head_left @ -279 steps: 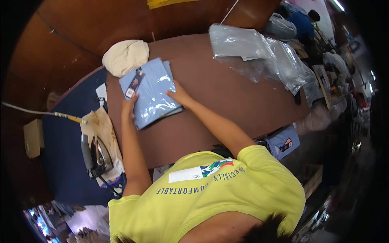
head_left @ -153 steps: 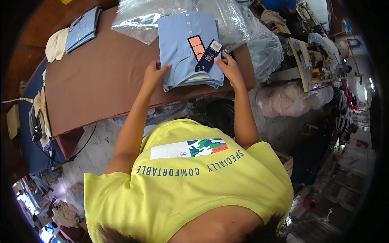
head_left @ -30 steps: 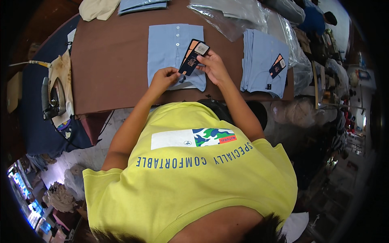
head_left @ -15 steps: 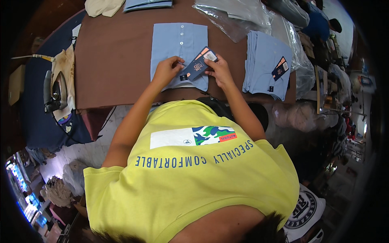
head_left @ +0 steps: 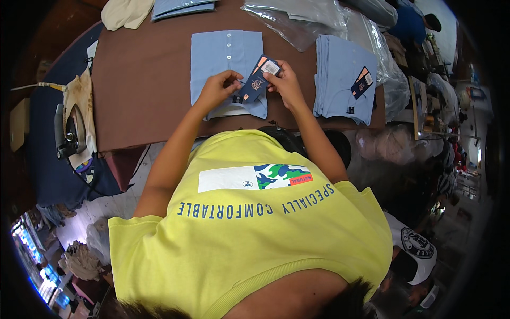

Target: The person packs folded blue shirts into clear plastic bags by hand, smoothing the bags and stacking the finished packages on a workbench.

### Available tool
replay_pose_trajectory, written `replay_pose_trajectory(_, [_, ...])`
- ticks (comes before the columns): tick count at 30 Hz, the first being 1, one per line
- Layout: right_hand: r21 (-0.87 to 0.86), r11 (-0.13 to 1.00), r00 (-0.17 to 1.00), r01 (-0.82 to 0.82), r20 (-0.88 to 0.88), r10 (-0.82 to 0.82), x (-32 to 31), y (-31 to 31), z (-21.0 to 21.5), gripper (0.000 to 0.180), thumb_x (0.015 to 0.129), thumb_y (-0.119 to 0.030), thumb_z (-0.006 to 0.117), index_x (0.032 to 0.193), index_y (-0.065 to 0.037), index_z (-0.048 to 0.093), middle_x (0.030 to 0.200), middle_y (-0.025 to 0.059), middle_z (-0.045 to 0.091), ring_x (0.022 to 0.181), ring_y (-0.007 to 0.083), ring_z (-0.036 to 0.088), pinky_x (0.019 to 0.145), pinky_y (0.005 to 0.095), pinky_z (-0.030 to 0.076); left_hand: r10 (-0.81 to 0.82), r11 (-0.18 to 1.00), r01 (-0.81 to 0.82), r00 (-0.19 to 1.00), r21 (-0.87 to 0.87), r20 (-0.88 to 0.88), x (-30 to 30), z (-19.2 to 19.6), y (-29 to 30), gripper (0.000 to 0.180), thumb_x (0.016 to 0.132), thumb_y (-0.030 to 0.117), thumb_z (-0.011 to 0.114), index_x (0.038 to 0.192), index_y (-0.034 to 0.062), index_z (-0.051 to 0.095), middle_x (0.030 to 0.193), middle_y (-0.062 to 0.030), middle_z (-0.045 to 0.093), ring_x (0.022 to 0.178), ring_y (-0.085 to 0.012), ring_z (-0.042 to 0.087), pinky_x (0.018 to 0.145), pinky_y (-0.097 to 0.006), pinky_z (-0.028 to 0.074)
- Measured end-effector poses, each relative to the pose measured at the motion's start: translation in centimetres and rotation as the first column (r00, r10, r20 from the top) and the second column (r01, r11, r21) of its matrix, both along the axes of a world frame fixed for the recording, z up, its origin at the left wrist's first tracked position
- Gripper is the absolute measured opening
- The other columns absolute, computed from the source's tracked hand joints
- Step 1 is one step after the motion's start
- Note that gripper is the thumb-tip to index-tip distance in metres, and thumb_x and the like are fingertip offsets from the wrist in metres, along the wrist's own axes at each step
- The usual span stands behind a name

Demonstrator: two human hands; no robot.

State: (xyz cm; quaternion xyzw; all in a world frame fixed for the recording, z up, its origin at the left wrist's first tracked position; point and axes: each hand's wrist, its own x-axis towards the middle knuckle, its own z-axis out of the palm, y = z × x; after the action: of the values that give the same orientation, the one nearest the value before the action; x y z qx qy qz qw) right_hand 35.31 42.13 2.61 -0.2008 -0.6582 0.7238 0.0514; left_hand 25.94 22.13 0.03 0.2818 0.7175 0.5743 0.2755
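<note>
A light blue folded shirt (head_left: 207,53) lies before me on the brown-covered table, its row of white buttons facing up. Over its lower part, my right hand (head_left: 288,85) grips a dark navy hang tag (head_left: 255,82) with orange patches and a white sticker, thumb across its upper end. My left hand (head_left: 217,90) is beside the tag's left edge, thumb and fingertips pinched together. Whatever thin thing may be between them is too small to make out. A small black label (head_left: 237,99) shows at the shirt's neck, below the left fingers.
To the right stands a stack of folded blue shirts (head_left: 340,58), a similar tag (head_left: 362,84) on top. Clear plastic bags (head_left: 308,16) lie behind. At left, an iron (head_left: 69,130) rests on a cloth-covered board. Packed blue shirts (head_left: 183,7) lie at the far edge.
The tag has turned steeper in my right hand. My left hand stays pinched by its edge. The whole view has shifted slightly, and a person in white at lower right has moved.
</note>
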Motion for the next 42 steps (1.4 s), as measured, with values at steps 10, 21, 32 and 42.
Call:
replay_pose_trajectory(10, [-0.010, 0.999, 0.995, 0.033, -0.095, -0.034, -1.0, -0.4, -2.4, 0.040, 0.080, 0.001, 0.064, 0.116, -0.003, 0.047, 0.089, 0.0046, 0.061, 0.074, 0.0071, 0.058, 0.057, 0.0179, 0.047, 0.142, 0.989, -0.144, 0.988, -0.042, -0.060, 2.5, -0.3, -2.3, 0.030, 0.078, 0.004, 0.066, 0.107, 0.0018, 0.063, 0.080, -0.0053, 0.061, 0.067, -0.0099, 0.056, 0.065, -0.023, 0.048])
replay_pose_trajectory(21, [0.043, 0.976, 0.938, -0.212, -0.273, 0.215, -0.6, -2.1, 2.7, 0.026, 0.085, -0.006, 0.062, 0.110, 0.000, 0.057, 0.092, 0.0048, 0.061, 0.083, 0.0088, 0.057, 0.070, 0.0203, 0.047, 0.155, 0.987, -0.160, 0.977, -0.027, -0.146, 2.7, 0.5, -0.8, 0.037, 0.073, 0.013, 0.075, 0.106, 0.0031, 0.063, 0.086, -0.0081, 0.062, 0.070, -0.0155, 0.059, 0.066, -0.027, 0.049])
replay_pose_trajectory(32, [-0.011, 0.968, 0.955, -0.249, 0.164, 0.248, -2.7, -2.2, 1.0, 0.040, 0.085, -0.021, 0.066, 0.119, -0.005, 0.052, 0.097, 0.0043, 0.060, 0.085, 0.0108, 0.056, 0.074, 0.0230, 0.046, 0.011, 0.992, -0.025, 0.993, 0.123, 0.117, 1.7, 1.0, -3.7, 0.020, 0.080, -0.014, 0.053, 0.090, 0.0006, 0.061, 0.097, -0.0076, 0.066, 0.093, -0.0136, 0.060, 0.085, -0.025, 0.046])
replay_pose_trajectory(42, [0.602, 0.682, 0.790, -0.415, -0.132, 0.598, -0.4, -4.3, 5.0, 0.044, 0.070, -0.015, 0.076, 0.111, -0.009, 0.060, 0.100, 0.0013, 0.059, 0.096, 0.0168, 0.052, 0.082, 0.0316, 0.043, 0.091, 0.989, -0.090, 0.996, 0.118, -0.003, 2.6, 1.2, -3.3, 0.018, 0.077, -0.012, 0.055, 0.090, -0.0013, 0.062, 0.088, -0.0052, 0.063, 0.085, -0.0139, 0.060, 0.079, -0.026, 0.047])
